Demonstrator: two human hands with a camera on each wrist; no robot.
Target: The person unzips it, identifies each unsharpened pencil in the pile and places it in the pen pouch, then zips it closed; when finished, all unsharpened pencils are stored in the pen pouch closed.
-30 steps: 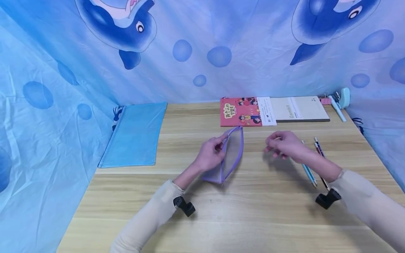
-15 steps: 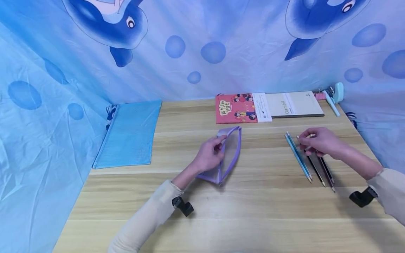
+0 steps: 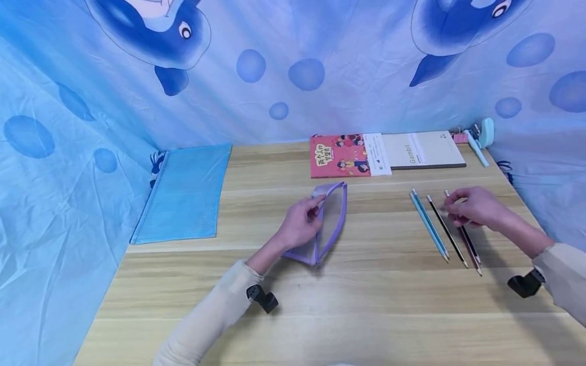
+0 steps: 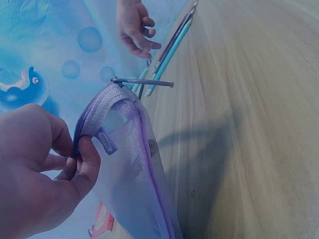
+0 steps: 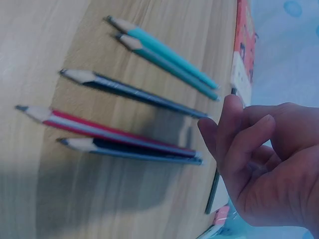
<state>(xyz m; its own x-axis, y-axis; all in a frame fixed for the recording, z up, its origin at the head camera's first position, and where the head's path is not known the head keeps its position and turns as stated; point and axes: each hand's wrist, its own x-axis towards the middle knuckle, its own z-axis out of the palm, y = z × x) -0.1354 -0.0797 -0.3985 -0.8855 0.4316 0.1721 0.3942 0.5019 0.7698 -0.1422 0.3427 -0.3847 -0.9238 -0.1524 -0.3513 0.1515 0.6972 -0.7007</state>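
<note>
My left hand (image 3: 299,223) pinches the zipped edge of a purple mesh pencil case (image 4: 130,174) between thumb and fingers, and the case's mouth gapes to the right. Toward the right, my right hand (image 3: 478,208) is above the far ends of several pencils, fingers loosely bent. Nothing shows in its fingers in the right wrist view. Two turquoise pencils (image 5: 169,59) lie side by side. A black pencil (image 5: 137,98) lies alone between them and a red-and-white pencil (image 5: 94,126), which lies against a dark blue pencil (image 5: 124,151).
A red book (image 3: 336,157) and a cream notebook (image 3: 423,150) lie along the back of the wooden table. Pink clips (image 3: 459,138), a light blue pen (image 3: 477,149) and a turquoise item (image 3: 487,133) sit at the back right corner. A blue mesh pouch (image 3: 183,195) lies at left.
My right hand has moved right, from beside the pencil case to over the pencils, which now lie more spread apart. My left hand keeps its pinch on the case. The head view has shifted slightly.
</note>
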